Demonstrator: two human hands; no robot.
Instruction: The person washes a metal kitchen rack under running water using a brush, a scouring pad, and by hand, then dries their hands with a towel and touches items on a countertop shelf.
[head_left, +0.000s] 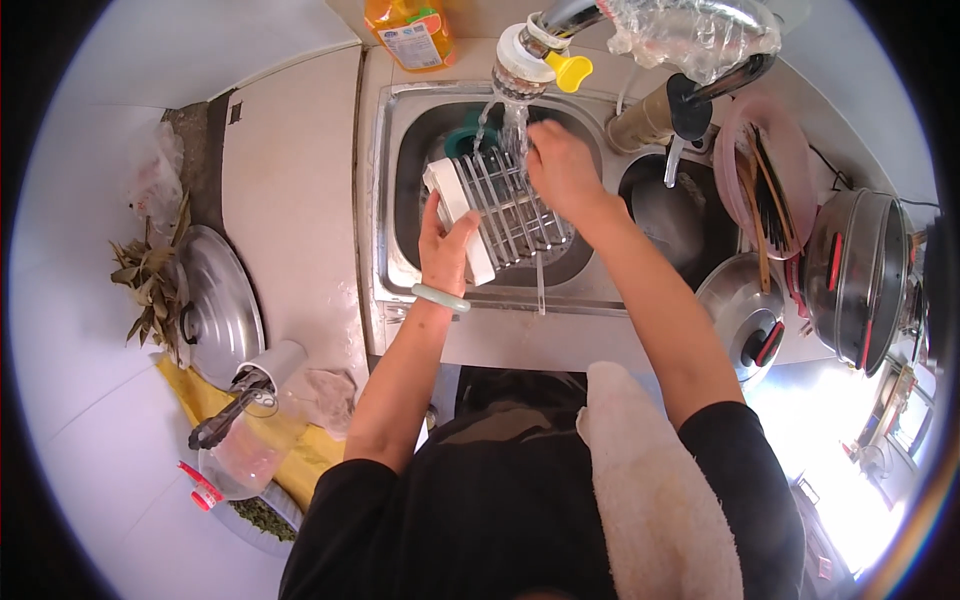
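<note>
My left hand (444, 244) grips the white plastic end of a rack with metal bars (504, 214), tilted over the left basin of a steel sink (384, 247). Water runs from the faucet head (517, 64) onto the bars. My right hand (561, 169) is at the stream, by the rack's far right side, with its fingers curled; whether it holds anything is hidden. A teal item (471, 136) lies in the basin behind the rack.
An orange bottle (411, 34) stands behind the sink. To the right are a pink basket (727, 172) with chopsticks, a glass lid (742, 311) and a steamer pot (851, 277). A large metal lid (225, 300) and a white utensil holder (281, 364) are at left.
</note>
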